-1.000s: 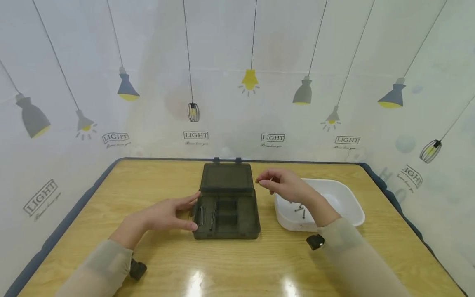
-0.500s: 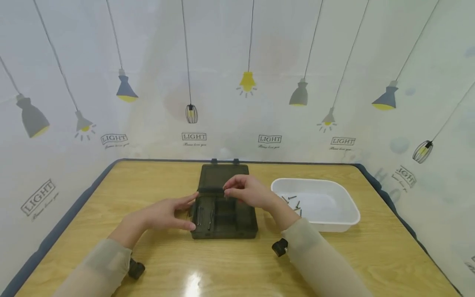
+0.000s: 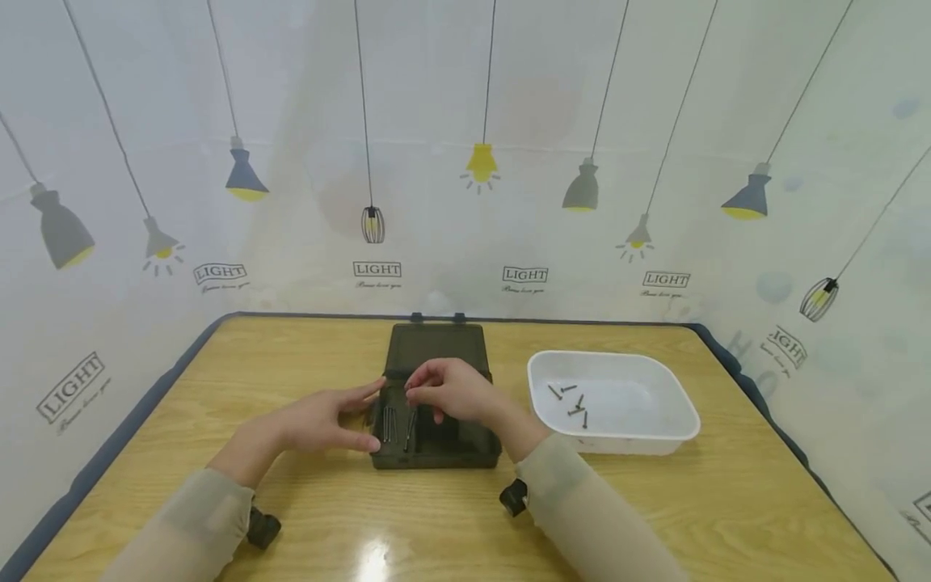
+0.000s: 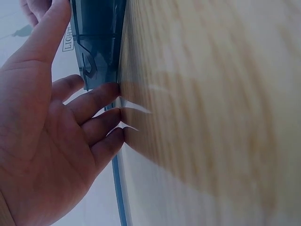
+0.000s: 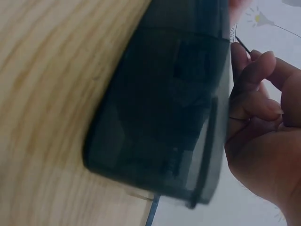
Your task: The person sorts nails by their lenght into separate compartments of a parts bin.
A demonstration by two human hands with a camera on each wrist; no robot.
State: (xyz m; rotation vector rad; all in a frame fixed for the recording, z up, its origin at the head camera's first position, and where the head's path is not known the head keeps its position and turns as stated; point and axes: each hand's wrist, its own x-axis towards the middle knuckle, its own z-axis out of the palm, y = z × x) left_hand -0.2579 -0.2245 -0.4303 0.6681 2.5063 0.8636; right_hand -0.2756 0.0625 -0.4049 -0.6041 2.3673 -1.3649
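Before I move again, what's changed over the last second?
The right hand moved left from the white tray's edge to over the open box, a screw pinched in its fingertips; nothing was visibly let go. The left hand stayed against the box's left side; box and tray stayed put.

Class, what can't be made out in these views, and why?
Head view: some interior of the dark plastic box, behind the right hand.
Head view: drive shapes of the screws in the white tray, too small.
Left wrist view: the box's remainder, cut off by the top edge.
Right wrist view: box contents, hidden by its blurred dark wall.
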